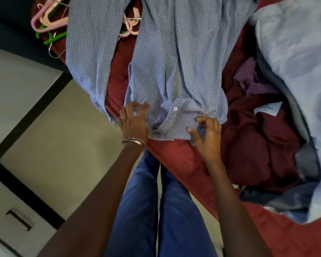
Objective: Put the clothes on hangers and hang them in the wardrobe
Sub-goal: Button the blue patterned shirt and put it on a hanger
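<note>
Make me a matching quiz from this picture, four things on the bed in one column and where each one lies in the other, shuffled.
Things:
1. blue patterned button shirt
2. pink and green plastic hangers
3. crumpled maroon garment with a white label
4. pale blue fabric pile

Places:
A. far right of the bed
B. far left corner of the bed
C. spread flat, near end under both hands
D. right of the shirt, at the near edge of the bed

Pairs: 1-C, 2-B, 3-D, 4-A

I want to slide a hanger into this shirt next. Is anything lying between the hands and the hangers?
Yes. The blue dotted button-up shirt is spread over the pink and green plastic hangers, covering part of the pile at the far end of the red bed cover.
</note>
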